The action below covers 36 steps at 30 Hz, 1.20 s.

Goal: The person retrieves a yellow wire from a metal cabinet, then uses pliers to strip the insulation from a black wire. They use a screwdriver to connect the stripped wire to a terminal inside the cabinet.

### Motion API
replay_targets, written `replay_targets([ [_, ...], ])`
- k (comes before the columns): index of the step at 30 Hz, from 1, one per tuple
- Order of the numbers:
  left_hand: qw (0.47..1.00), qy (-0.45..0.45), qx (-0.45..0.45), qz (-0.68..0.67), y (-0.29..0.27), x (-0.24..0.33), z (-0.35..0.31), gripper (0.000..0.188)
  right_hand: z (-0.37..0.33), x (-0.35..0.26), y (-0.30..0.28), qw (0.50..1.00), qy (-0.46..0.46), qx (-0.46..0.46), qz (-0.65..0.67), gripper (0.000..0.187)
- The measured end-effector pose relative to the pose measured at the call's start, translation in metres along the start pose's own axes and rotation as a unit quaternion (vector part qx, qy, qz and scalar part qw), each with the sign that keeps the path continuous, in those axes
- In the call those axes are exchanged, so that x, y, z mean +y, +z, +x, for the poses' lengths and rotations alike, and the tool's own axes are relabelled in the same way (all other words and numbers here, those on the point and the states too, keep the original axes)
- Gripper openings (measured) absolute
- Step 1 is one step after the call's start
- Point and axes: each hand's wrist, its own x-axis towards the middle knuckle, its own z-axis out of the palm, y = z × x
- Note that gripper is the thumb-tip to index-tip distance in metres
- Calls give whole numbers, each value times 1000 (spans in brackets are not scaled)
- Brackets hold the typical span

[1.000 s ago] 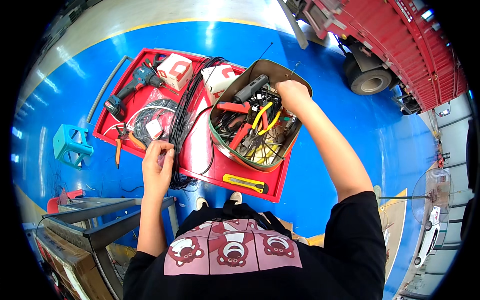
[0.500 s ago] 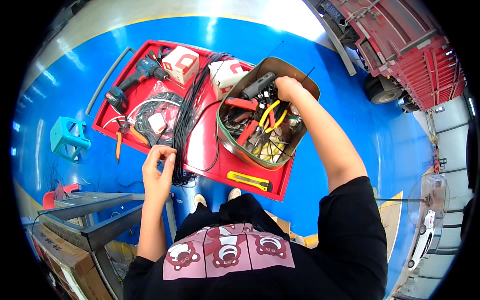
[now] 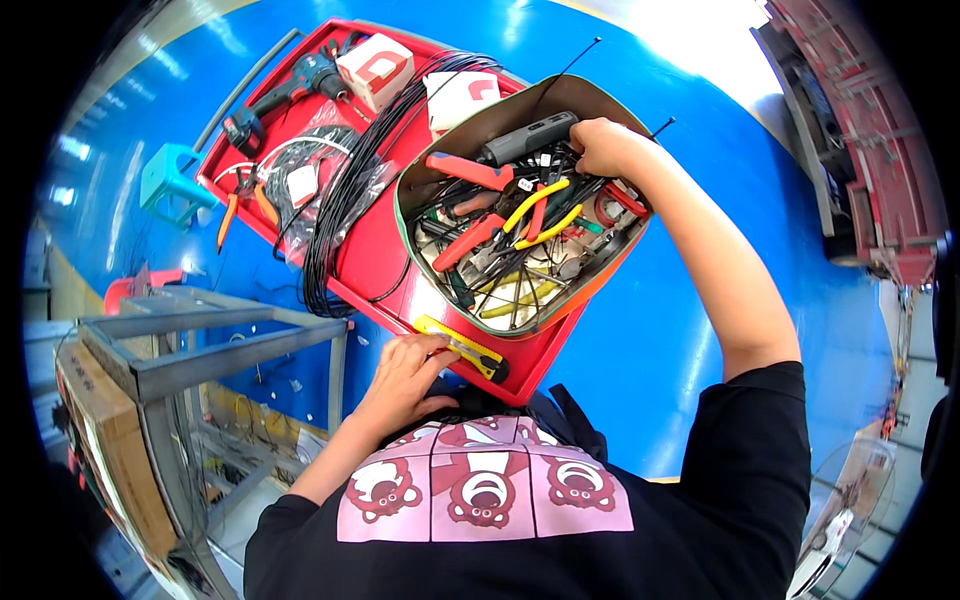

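My right hand reaches over the far right wall of a deep tool bin. Its fingers are curled among the contents beside a dark grey tool handle; whatever they grip is hidden. Inside the bin are yellow-handled pliers, red-handled tools, black cable ties and small parts. My left hand lies at the near edge of the red cart tray, fingers stretched and thumb apart. Its fingertips are by the left end of a yellow utility knife.
A coil of black cable crosses the cart, next to a cordless drill and white boxes. Orange-handled pliers hang at the left edge. A metal frame and blue stool stand left.
My left hand has left the black cable and moved right and nearer, to the knife. The right hand remains in the bin. My view has shifted closer over the bin.
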Motion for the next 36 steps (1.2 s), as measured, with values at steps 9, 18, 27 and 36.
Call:
replay_targets([
  [9, 992, -59, 52, 98, 40, 3, 7, 48, 6, 14, -3, 997, -69, -30, 4, 30],
  [18, 998, -40, 35, 37, 40, -12, 6, 51, 17, 17, 4, 994, -105, 16, -4, 31],
  [27, 995, 15, 95, 1, 41, -24, 11, 39, 17, 16, -2, 998, -52, 16, 38, 31],
  [36, 986, 97, 135, 4, 55, -27, 38, 37, 6, 24, 3, 990, -41, 135, 30, 24],
])
